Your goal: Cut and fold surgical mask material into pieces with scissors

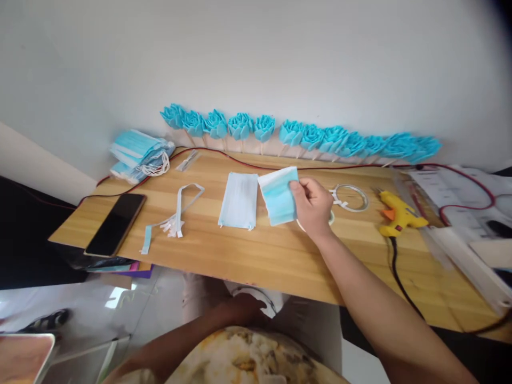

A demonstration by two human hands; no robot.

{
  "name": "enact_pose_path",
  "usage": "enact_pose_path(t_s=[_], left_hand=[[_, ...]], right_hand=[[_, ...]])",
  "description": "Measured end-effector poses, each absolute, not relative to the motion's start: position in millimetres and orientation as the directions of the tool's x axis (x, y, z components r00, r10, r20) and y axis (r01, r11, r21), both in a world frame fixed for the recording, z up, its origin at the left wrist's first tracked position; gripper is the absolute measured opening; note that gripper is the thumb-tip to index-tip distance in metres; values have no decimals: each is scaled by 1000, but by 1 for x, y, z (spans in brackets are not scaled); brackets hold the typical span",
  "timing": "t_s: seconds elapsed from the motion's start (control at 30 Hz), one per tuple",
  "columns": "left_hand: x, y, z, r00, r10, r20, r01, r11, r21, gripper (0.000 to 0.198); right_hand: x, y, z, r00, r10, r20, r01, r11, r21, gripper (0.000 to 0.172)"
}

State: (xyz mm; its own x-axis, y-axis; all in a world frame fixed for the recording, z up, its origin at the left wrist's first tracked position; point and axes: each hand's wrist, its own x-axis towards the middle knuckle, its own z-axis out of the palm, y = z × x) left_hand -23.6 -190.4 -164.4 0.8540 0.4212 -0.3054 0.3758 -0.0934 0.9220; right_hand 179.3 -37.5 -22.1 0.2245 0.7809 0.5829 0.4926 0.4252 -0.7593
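Note:
My right hand (312,205) pinches the right edge of a light blue face-mask piece (279,194) and holds it just above the wooden board (256,250). A second flat mask piece (239,201) lies on the board just left of it. My left hand (244,310) rests low in my lap, below the board's near edge; its fingers are hidden. Cut white ear loops and strips (176,216) lie further left.
A row of blue mask flowers (296,133) leans on the wall. A mask stack (138,154) sits back left, a black phone (116,224) front left. White ring (352,197) and yellow glue gun (398,215) with its black cord lie right. A red wire runs along the back.

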Motion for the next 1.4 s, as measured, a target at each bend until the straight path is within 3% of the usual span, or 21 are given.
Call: enact_pose_path(t_s=[0.1,0.2,0.27,0.33,0.4,0.47,0.57,0.63,0.73,0.87,1.0,1.17,1.4], left_hand=[[-57,-191,-116,859,379,-343,402,-87,911,38],[-85,-179,-38,877,427,-222,271,-57,961,47],[-84,-161,-2,736,664,-135,251,-82,965,43],[-66,-133,12,497,867,15,168,-113,979,52],[-36,-102,8,276,956,94,45,-111,993,71],[-5,-73,-1,213,974,75,-92,-56,994,83],[28,-42,-8,273,962,13,-294,70,953,63],[36,-28,-7,220,973,-69,-344,143,928,52],[31,-10,-1,216,976,-11,-251,67,966,36],[21,3,8,386,913,130,165,-207,964,23],[21,2,10,452,868,206,292,-362,885,26],[16,2,-3,365,911,189,226,-284,932,26],[13,7,-7,268,960,78,-111,-49,993,44]], right_hand=[[179,-36,-20,240,767,595,457,451,-766,31],[178,-36,-17,245,771,588,436,454,-777,29],[178,-36,-15,242,782,575,420,450,-788,29],[177,-37,-13,250,788,563,408,441,-799,29],[176,-37,-13,258,790,557,408,433,-804,30],[176,-38,-13,266,789,555,416,425,-804,31],[177,-36,-15,278,786,553,436,409,-801,34],[181,-33,-14,267,797,542,453,393,-800,35],[193,-27,-7,176,787,591,501,446,-742,33],[206,-23,3,-27,715,699,594,574,-564,45],[203,-25,4,-76,761,644,597,552,-582,22],[199,-25,0,183,768,614,510,459,-727,22],[207,-17,-5,338,763,552,378,427,-821,25]])
